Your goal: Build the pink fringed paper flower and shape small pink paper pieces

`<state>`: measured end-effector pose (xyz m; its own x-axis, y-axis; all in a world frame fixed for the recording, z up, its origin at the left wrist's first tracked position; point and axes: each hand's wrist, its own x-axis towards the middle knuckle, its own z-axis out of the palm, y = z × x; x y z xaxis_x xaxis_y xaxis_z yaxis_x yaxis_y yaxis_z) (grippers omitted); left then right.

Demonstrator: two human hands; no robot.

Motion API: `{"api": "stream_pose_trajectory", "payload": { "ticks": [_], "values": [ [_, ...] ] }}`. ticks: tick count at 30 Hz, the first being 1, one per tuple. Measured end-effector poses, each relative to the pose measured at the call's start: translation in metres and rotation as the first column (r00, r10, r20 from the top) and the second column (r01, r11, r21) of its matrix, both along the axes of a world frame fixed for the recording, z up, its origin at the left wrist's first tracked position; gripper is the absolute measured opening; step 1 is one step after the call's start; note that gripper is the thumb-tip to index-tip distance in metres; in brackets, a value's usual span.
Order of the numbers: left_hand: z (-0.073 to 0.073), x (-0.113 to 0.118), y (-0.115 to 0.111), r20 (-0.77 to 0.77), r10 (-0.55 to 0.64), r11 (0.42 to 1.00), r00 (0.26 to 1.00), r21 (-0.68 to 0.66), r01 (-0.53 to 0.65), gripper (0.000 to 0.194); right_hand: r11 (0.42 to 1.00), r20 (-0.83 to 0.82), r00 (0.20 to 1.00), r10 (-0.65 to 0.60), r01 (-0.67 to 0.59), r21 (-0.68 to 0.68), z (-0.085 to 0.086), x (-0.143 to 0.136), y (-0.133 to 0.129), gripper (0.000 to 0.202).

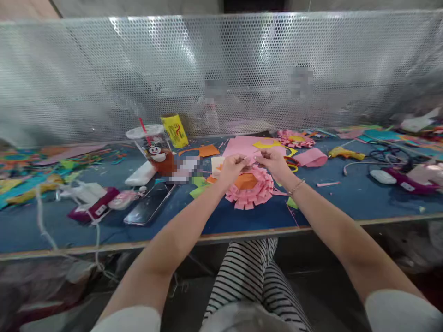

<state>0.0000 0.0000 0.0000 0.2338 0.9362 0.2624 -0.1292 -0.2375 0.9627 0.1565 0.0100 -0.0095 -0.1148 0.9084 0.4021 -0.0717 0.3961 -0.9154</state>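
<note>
A pink paper flower (pixel 246 202) with layers of fringed petals and an orange middle (pixel 244 182) lies on the blue table before me. Over its far side my left hand (pixel 234 168) and my right hand (pixel 275 165) face each other, fingertips close together. Both are closed in a pinch on a small pink paper strip (pixel 252 159) between them. My fingers partly cover the strip. Whether it touches the flower, I cannot tell. Behind my hands lies a pink paper sheet (pixel 238 145); yellow-handled scissors (pixel 293 167) rest beside my right hand.
To the left stand a drink cup (pixel 156 154) with a red straw and a yellow can (pixel 175 131). Nearer lies a phone (pixel 149 205). Right are a yellow glue gun (pixel 346 153) and a folded pink paper (pixel 312 157). A perforated metal panel (pixel 249 60) rises along the back.
</note>
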Motion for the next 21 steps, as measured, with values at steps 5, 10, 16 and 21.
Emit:
{"api": "stream_pose_trajectory", "payload": {
  "ticks": [5, 10, 16, 21],
  "values": [
    [-0.0010, 0.0005, 0.0016, 0.008, 0.010, 1.000, 1.000, -0.011, -0.010, 0.032, 1.000, -0.022, 1.000, -0.015, 0.015, -0.022, 0.0032, -0.0004, -0.0015, 0.027],
    [-0.0018, 0.0001, 0.0015, 0.042, 0.007, 1.000, 0.999, -0.029, -0.006, 0.031, 1.000, -0.047, 0.999, 0.003, -0.004, -0.028, 0.0031, 0.0003, -0.0009, 0.028],
    [-0.0009, 0.0006, 0.0004, 0.073, 0.023, 1.000, 0.997, -0.021, -0.022, 0.033, 1.000, -0.010, 1.000, -0.028, 0.028, -0.001, 0.0035, 0.0017, -0.0012, 0.026],
    [-0.0008, 0.0013, 0.0010, 0.079, 0.043, 0.999, 0.996, -0.014, -0.042, 0.032, 0.998, 0.043, 0.997, -0.060, 0.059, 0.035, 0.0055, 0.0022, -0.0034, 0.026]
  ]
}}
